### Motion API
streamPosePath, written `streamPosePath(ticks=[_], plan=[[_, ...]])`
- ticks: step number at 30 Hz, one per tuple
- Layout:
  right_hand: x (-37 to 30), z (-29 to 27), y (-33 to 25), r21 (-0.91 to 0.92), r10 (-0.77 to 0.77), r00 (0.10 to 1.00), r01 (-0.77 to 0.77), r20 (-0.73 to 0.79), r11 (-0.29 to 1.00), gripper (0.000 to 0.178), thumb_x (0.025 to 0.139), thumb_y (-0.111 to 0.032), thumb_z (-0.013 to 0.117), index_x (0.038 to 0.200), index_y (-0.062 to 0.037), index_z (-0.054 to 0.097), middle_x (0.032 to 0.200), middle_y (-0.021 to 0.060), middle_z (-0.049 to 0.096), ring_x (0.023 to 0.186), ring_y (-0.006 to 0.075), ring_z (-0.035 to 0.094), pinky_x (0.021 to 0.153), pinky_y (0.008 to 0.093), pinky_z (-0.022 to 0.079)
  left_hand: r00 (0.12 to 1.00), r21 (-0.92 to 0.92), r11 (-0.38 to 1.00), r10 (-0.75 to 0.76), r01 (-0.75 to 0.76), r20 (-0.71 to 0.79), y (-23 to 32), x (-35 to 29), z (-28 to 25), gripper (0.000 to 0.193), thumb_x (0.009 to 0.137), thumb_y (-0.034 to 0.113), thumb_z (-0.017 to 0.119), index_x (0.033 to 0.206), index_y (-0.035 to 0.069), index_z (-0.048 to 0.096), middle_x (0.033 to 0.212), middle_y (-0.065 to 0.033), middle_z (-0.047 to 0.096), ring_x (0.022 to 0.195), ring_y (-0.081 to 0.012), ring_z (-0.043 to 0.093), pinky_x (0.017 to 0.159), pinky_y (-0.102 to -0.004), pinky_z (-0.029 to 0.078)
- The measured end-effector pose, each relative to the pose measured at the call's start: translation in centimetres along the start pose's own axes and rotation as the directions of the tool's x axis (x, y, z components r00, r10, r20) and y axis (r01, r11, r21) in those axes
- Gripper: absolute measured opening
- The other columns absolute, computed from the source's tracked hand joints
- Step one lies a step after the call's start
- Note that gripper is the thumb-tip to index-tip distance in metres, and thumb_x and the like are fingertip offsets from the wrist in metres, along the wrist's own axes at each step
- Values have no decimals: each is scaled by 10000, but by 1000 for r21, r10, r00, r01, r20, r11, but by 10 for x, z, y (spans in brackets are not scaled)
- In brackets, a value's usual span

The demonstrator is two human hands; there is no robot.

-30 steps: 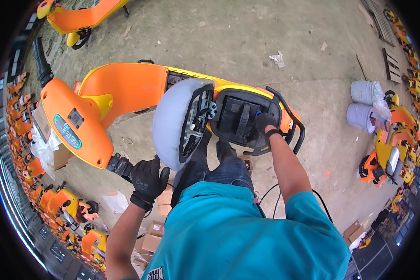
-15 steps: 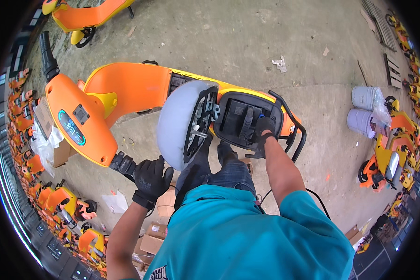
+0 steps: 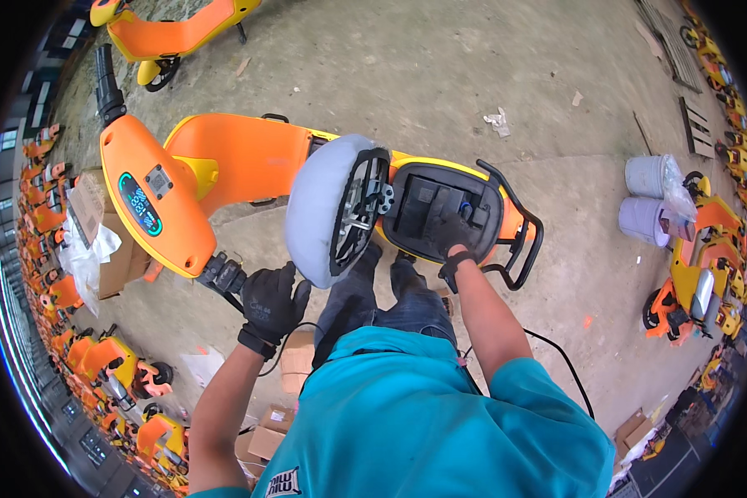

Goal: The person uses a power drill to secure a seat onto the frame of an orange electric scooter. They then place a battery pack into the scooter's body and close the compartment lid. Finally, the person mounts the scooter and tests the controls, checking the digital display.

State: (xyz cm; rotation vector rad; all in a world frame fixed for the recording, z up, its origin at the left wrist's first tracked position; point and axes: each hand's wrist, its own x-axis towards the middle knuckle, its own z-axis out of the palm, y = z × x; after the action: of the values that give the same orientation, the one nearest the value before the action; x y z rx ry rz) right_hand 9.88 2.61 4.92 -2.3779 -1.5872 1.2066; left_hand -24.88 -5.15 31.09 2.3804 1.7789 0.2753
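An orange and yellow scooter point(image 3: 249, 153) stands across in front of me, its lit display point(image 3: 139, 203) at the left. Its grey seat point(image 3: 319, 212) is tipped up, with the metal underside facing right. My left hand point(image 3: 272, 305), in a black glove, is closed around the near handlebar grip, most of which it covers. Inside the open black storage compartment point(image 3: 407, 187) lies a black block-shaped unit point(image 3: 419, 207). My right hand point(image 3: 450, 232), also gloved in black, reaches down onto that unit; its fingers blend into the dark parts. A small blue piece point(image 3: 466, 206) shows just beyond them.
A black rear rack point(image 3: 524, 249) rims the scooter's right end. Two pale buckets point(image 3: 643, 217) and another scooter point(image 3: 695, 266) stand at right. Cardboard boxes point(image 3: 120, 257) with white plastic are beyond the handlebar. A black cable point(image 3: 560, 349) hangs by my right side. Rows of scooters line both sides.
My right hand has shifted left and nearer within the compartment, uncovering the blue piece. The handlebar and seat appear slightly farther right in view. My left hand stays at the grip.
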Motion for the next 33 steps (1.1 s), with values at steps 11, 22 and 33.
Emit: streamPosePath(ticks=[11,22,33], plan=[[-30,-47,-15,-18,-99,990,98,-100,995,374,932,-333,582,1022,18,675,1006,287,682,1016,440,642,882,494,500,1000,41,999,28,-27,-13,0,-4,1,334,816,242,723,1046,13,645,737,-113,639,676,-297,630,694,-421,482],[-54,13,40,113,-45,991,31,128,993,308,888,-332,614,997,-55,693,968,201,684,924,390,647,812,477,496,1000,49,999,17,-16,-12,2,0,3,303,830,216,712,1046,15,645,774,-133,662,698,-303,643,703,-432,488],[1,14,126,-9,-705,692,715,157,700,297,927,-303,563,942,-37,696,904,190,690,863,359,657,788,472,504,994,59,998,-15,21,-110,10,3,-6,282,830,191,719,1065,50,655,749,-95,641,694,-297,615,662,-450,466]])
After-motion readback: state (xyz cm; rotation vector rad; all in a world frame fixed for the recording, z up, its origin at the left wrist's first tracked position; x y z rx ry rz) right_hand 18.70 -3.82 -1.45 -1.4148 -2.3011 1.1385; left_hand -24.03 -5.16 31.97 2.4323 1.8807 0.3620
